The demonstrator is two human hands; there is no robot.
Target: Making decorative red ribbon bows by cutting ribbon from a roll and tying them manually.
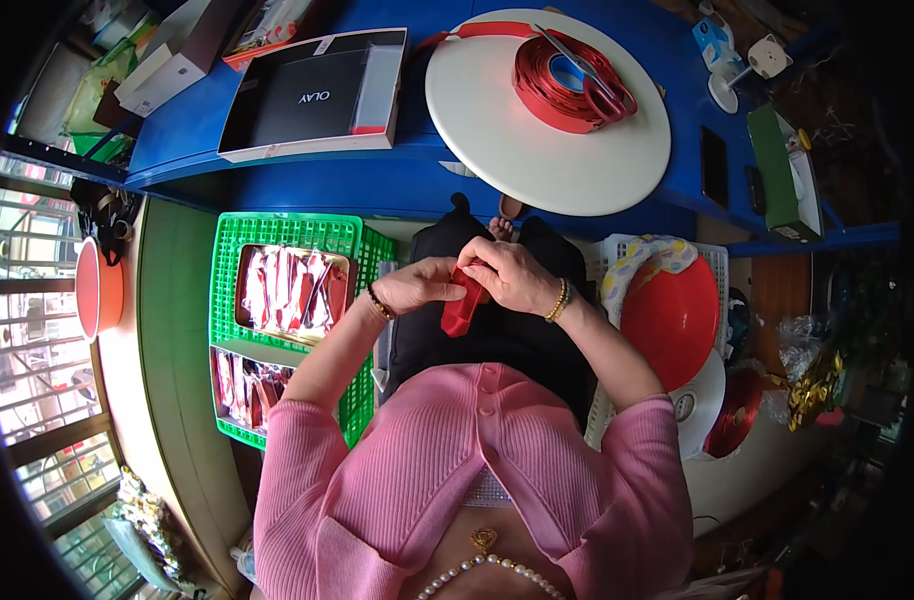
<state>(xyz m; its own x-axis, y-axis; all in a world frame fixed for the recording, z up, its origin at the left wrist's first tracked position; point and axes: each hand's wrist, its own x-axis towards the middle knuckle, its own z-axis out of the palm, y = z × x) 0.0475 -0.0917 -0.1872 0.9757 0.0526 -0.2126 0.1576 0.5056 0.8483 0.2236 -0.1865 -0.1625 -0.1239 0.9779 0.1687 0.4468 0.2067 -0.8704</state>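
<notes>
Above my lap, both hands work on a folded piece of red ribbon (459,312). My left hand (417,286) pinches it from the left between thumb and fingers. My right hand (512,277) is closed at its upper end, fingers bent, and partly hides it. The piece hangs down below my fingers in a flat loop or fold. Beyond my hands, a big roll of red ribbon (539,92) lies on a white round board (482,140). Scissors (580,68) with dark red handles rest across the roll. A loose red strip (492,30) lies along the board's far edge.
To the left, a green crate (377,250) holds a tin (245,325) and a box of red and white packets. A shallow black-and-white box (312,95) and a phone (714,165) lie on the blue table (317,185). At right, a red basin (674,320) sits by a white basket (614,250).
</notes>
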